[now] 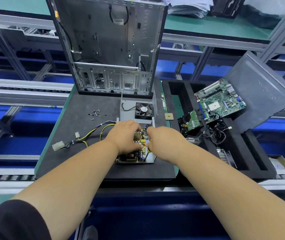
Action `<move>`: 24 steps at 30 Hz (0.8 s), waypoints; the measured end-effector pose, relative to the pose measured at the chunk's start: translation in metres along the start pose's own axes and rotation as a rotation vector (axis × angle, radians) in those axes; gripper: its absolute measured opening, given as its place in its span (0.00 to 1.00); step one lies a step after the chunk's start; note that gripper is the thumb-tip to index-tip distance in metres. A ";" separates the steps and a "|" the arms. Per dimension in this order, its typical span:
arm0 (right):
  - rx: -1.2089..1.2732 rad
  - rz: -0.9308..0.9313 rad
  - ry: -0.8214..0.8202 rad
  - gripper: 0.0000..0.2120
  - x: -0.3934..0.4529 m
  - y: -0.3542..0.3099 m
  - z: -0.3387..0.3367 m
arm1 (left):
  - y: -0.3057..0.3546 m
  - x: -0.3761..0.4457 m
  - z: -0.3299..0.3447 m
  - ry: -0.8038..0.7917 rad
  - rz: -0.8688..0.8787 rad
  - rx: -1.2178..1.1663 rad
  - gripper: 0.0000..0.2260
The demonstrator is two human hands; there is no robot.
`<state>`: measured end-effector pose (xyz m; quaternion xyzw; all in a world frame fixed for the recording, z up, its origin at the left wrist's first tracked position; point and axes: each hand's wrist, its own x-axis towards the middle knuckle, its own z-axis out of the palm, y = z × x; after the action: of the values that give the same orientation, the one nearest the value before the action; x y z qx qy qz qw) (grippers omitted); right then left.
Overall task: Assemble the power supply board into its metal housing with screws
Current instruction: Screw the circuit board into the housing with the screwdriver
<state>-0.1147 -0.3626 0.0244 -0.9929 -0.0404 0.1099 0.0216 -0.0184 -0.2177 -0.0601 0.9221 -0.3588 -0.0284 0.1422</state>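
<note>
On the left of the dark mat point(79, 104) that covers the counter lies a white plug point(58, 145) with a bundle of yellow and black wires point(93, 131) that runs to the right toward the power supply board point(131, 155). A little behind the wires, a small heap of screws point(95, 113) rests on the mat, apart from everything else. The left hand point(126, 135) lies on top of the board, its fingers point(137, 126) curled down over the parts and pressing them. The board sits in the near end of its open metal housing point(153, 158), which has a black fan point(144, 110) in the far end. The right hand point(162, 141) is just beside the left one, and its fingers seem to pinch a yellow-handled screwdriver point(149, 149) that points down into the housing. Behind them stands an empty computer case point(107, 45). To the right, a black foam tray point(252, 153) carries a green motherboard point(221, 99).
</note>
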 end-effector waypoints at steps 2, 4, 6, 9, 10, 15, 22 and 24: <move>-0.008 0.025 0.014 0.12 0.001 -0.002 0.002 | 0.001 0.000 -0.001 0.002 -0.004 -0.005 0.27; -0.006 0.058 0.019 0.12 0.001 -0.003 0.003 | 0.002 -0.001 -0.001 0.005 -0.009 -0.005 0.27; 0.002 0.079 0.013 0.11 0.002 -0.003 0.002 | 0.002 -0.002 -0.002 0.008 -0.010 -0.005 0.27; 0.027 0.095 -0.009 0.10 0.002 -0.002 0.000 | 0.002 -0.002 -0.002 0.020 -0.012 -0.015 0.27; 0.043 0.095 -0.014 0.10 0.002 -0.001 0.000 | 0.003 -0.002 -0.003 0.021 -0.012 -0.012 0.27; 0.117 0.114 0.049 0.08 -0.004 0.009 -0.010 | 0.004 -0.002 -0.008 -0.033 -0.003 -0.044 0.27; 0.353 0.163 0.313 0.05 -0.009 0.026 -0.039 | 0.002 -0.016 -0.043 0.294 -0.242 -0.554 0.11; 0.474 0.157 0.376 0.03 -0.008 0.025 -0.041 | -0.003 -0.025 -0.052 0.367 -0.313 -0.586 0.08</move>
<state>-0.1116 -0.3893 0.0645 -0.9632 0.0677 -0.0679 0.2512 -0.0267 -0.1867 -0.0126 0.8756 -0.1590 0.0144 0.4559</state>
